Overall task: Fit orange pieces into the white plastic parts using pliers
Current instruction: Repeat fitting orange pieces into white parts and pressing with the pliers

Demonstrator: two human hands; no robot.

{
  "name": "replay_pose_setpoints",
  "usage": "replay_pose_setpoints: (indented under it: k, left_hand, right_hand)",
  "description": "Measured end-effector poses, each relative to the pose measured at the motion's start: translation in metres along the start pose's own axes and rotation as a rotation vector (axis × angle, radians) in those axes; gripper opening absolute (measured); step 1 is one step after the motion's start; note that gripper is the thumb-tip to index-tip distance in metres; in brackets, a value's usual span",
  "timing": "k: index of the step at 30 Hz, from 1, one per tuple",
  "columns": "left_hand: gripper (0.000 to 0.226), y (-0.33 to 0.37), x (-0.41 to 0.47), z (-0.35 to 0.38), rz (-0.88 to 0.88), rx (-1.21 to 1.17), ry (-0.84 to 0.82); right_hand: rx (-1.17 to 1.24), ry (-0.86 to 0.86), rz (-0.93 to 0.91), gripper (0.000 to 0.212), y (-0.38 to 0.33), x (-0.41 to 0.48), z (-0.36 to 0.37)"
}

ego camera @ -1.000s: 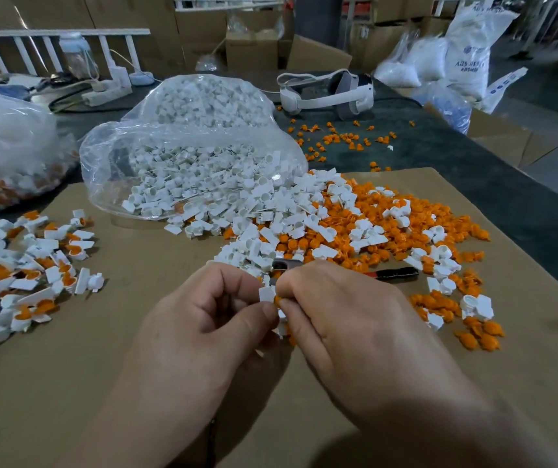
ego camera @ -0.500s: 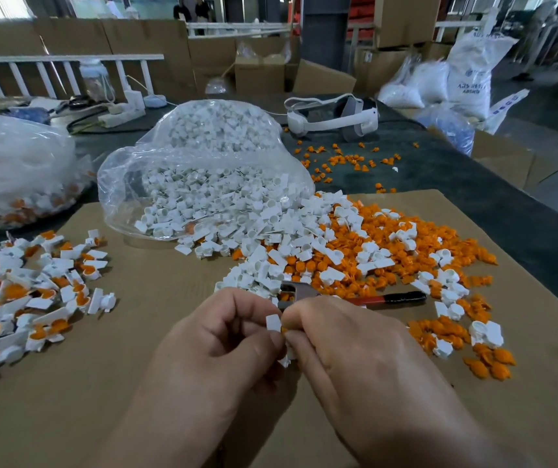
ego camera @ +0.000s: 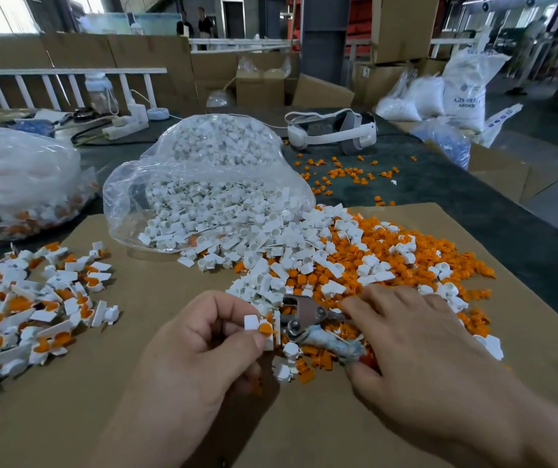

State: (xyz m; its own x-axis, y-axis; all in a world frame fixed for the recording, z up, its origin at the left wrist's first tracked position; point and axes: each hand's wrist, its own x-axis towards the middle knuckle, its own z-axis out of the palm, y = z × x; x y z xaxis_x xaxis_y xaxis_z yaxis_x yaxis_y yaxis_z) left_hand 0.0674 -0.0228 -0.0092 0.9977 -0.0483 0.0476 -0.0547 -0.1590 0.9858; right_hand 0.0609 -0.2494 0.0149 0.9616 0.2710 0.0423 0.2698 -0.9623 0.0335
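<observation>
while under the right hand [ego camera: 416, 346], pliers [ego camera: 304, 314] nose-left, lengthwise across

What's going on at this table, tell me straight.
A person is assembling small plastic parts. The left hand pinches a white part with an orange piece set in it. The right hand grips the handles of the pliers, which lie on the loose pile. Finished parts lie on the cardboard, left.
</observation>
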Motion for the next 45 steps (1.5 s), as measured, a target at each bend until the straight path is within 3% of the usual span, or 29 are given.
replay_pose_setpoints:
  k: [11, 17, 23, 26, 29, 32, 45]
  left_hand:
    - [0.022, 0.004, -0.001, 0.003, -0.018, -0.026, -0.005]
    - [0.025, 0.002, 0.002, 0.002, -0.035, -0.034, -0.005]
    - [0.014, 0.007, 0.002, 0.003, -0.021, -0.167, 0.03]
    - [0.022, 0.01, 0.0, 0.004, -0.008, -0.208, 0.063]
    - [0.01, 0.017, -0.003, 0.006, 0.024, -0.235, 0.071]
    - [0.013, 0.019, -0.005, 0.007, 0.063, -0.24, 0.096]
    - [0.012, 0.02, -0.005, 0.011, 0.144, -0.265, 0.134]
  right_hand:
    - [-0.027, -0.06, -0.023, 0.072, 0.013, 0.005, -0.001]
    - [-0.039, 0.029, -0.028, 0.047, 0.003, 0.005, -0.002]
    - [0.213, 0.146, 0.021, 0.032, -0.001, 0.006, -0.014]
    - [0.199, 0.189, -0.012, 0.025, -0.003, 0.003, -0.017]
    - [0.171, 0.168, -0.072, 0.032, -0.009, 0.0, -0.015]
    - [0.156, 0.133, -0.125, 0.046, -0.01, 0.0, -0.015]
    - [0.212, 0.083, -0.166, 0.054, -0.009, -0.001, -0.013]
